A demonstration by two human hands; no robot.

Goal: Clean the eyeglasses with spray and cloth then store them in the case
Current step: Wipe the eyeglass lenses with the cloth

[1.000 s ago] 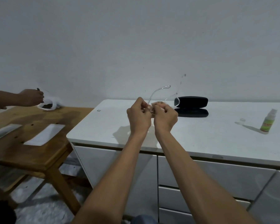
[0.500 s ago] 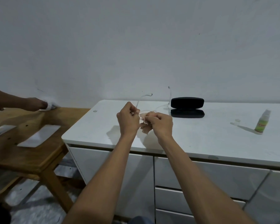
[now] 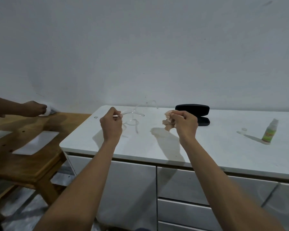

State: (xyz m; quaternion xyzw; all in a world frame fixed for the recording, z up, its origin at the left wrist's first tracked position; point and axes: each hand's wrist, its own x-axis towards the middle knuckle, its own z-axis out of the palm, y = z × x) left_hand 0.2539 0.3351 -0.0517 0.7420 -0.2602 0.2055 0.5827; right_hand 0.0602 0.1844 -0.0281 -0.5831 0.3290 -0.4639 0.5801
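A pale wall [image 3: 140, 47] is seen behind a white cabinet [image 3: 207, 152] whose top carries the task's things, with a wooden table [image 3: 23, 157] to its left. In the head view, the glasses [image 3: 133, 116] (clear-framed and hard to trace) are held above the cabinet top, left of centre, pinched at one end by the curled fingers of the left hand [image 3: 111, 123]. The right hand [image 3: 184, 124] is held well apart from them, its fingers closed round a crumpled beige cloth [image 3: 168, 121]. The black case [image 3: 193, 114] is found lying open behind the right hand, near the wall. The spray [image 3: 269, 131] stands upright at the right end, its cap [image 3: 244, 129] set just beside it. On the table two pale sheets [image 3: 35, 142] are laid flat, and at its far edge another person's hand [image 3: 34, 108] is pressed on something white.
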